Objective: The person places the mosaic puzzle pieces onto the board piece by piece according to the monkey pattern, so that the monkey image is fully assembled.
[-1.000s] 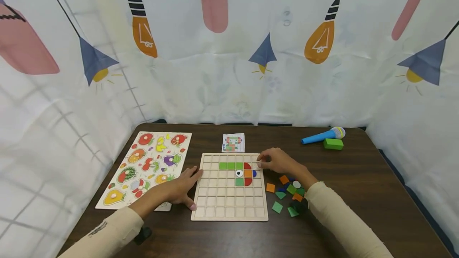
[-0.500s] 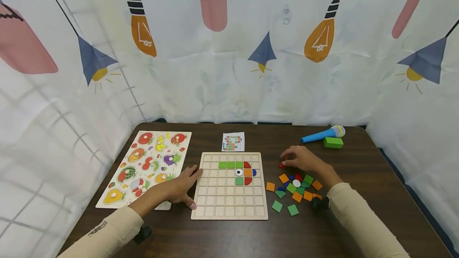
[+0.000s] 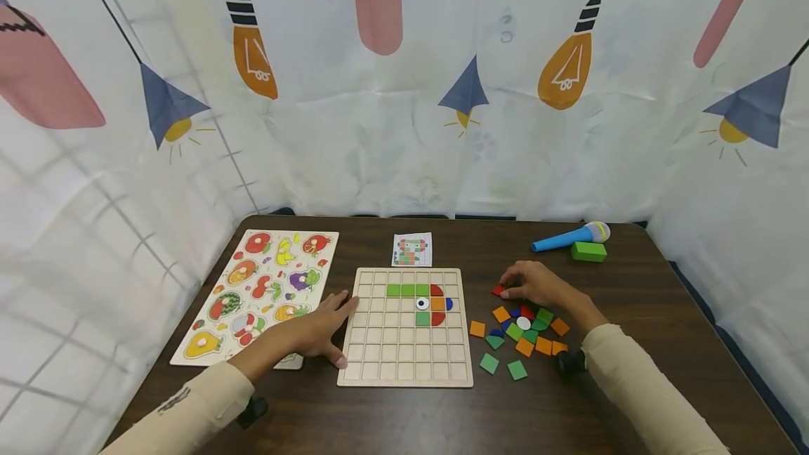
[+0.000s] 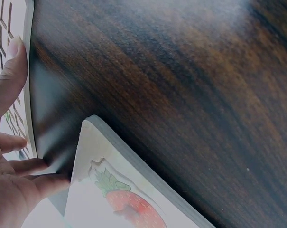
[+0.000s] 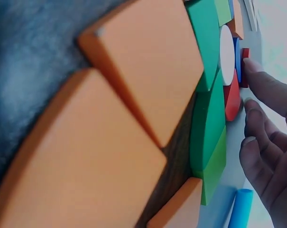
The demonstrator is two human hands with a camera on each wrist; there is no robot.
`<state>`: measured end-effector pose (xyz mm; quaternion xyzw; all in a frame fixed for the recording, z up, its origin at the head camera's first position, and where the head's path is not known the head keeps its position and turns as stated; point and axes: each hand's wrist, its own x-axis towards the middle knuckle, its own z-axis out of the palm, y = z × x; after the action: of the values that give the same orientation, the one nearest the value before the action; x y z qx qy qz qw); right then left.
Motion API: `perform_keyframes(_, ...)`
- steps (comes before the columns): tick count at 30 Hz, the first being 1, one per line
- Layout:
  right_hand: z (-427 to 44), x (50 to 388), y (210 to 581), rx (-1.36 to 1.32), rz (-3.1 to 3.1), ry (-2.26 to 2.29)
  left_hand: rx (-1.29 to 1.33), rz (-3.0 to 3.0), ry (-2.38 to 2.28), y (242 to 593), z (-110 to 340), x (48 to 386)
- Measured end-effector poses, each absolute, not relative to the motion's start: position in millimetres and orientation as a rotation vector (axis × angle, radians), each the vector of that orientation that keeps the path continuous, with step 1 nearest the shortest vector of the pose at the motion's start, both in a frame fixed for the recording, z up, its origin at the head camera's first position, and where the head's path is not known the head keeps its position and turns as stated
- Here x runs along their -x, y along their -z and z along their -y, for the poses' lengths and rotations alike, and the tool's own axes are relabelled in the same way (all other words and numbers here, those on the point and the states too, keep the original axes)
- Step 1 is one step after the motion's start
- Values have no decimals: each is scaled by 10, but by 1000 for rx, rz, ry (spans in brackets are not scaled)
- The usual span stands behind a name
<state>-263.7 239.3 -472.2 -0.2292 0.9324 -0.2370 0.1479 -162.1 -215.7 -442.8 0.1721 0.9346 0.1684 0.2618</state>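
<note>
My left hand [image 3: 319, 332] lies with spread fingers along the left edge of the wooden grid board [image 3: 404, 357]; the thumb touches its near left corner area. Set in the board are several green squares [image 3: 407, 291], red rounded pieces [image 3: 436, 291], an orange square [image 3: 437, 304], a white eye disc [image 3: 422, 303] and a blue rounded piece [image 3: 449, 304]. To the right of the board, my right hand [image 3: 537, 283] pinches a small red piece [image 3: 498, 290] at the table. In the right wrist view, the thumb meets this red piece [image 5: 245, 66]; the far fingertip contact is partly hidden.
Loose orange, green, red, blue and white pieces [image 3: 524, 347] lie scattered right of the board. A fruit puzzle board [image 3: 215, 332] is at left, with a printed pattern card [image 3: 412, 250] behind the grid. A blue toy microphone [image 3: 562, 240] and green block [image 3: 588, 252] sit back right.
My right hand has moved right, from the board's upper right corner to the red piece beyond the board, and lingers there. My left hand stays on the board's edge.
</note>
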Motion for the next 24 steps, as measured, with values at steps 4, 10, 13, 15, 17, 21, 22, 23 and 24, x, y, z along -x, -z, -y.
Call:
perform_keyframes(4, -2374, 2645, 4727, 685, -2675, 684, -467, -2530, -456, 4443, 2166, 1622)
perform_keyframes(10, -2359, 2637, 4735, 715, -2677, 686, -473, -2528, -459, 4452, 2162, 1631)
perform_keyframes(13, -2353, 2632, 4744, 705, -2680, 696, -470, -2530, -466, 4445, 2153, 1640)
perform_keyframes(15, -2349, 2621, 4740, 701, -2681, 700, -471, -2530, -467, 4444, 2151, 1643)
perform_keyframes(17, -2346, 2613, 4739, 706, -2688, 683, -472, -2531, -467, 4448, 2152, 1646)
perform_keyframes(21, -2331, 2604, 4737, 748, -2698, 648, -472, -2537, -456, 4452, 2157, 1645)
perform_keyframes(22, -2327, 2606, 4742, 763, -2698, 644, -471, -2538, -458, 4452, 2158, 1645)
perform_keyframes(23, -2324, 2606, 4744, 770, -2694, 653, -469, -2537, -457, 4452, 2161, 1642)
perform_keyframes(24, -2319, 2606, 4747, 771, -2687, 666, -467, -2537, -457, 4453, 2164, 1640)
